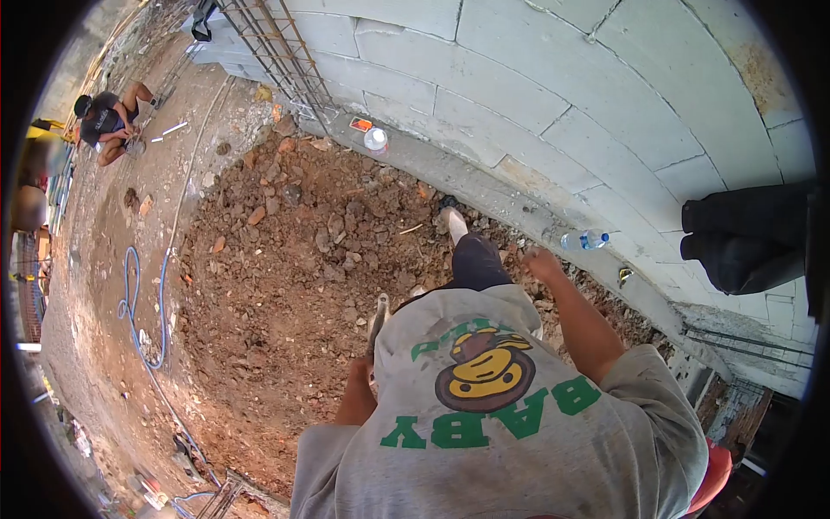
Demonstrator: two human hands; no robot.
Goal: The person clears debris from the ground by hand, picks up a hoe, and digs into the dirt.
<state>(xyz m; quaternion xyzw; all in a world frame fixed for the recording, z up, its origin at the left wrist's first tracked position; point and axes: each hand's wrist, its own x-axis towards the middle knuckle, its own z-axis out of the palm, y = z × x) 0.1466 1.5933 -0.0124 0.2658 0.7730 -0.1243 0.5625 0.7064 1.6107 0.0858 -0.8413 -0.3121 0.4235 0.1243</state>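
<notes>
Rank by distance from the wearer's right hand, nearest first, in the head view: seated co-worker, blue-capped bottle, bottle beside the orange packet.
From the right hand:
1. Blue-capped bottle, just right, by the wall.
2. Bottle beside the orange packet, ahead-left, by the wall.
3. Seated co-worker, far left.

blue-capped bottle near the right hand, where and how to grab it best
Probably around the middle of the clear plastic bottle, from the side facing the right hand: its rounded body is uncovered there, while the block wall lies beyond.
</notes>
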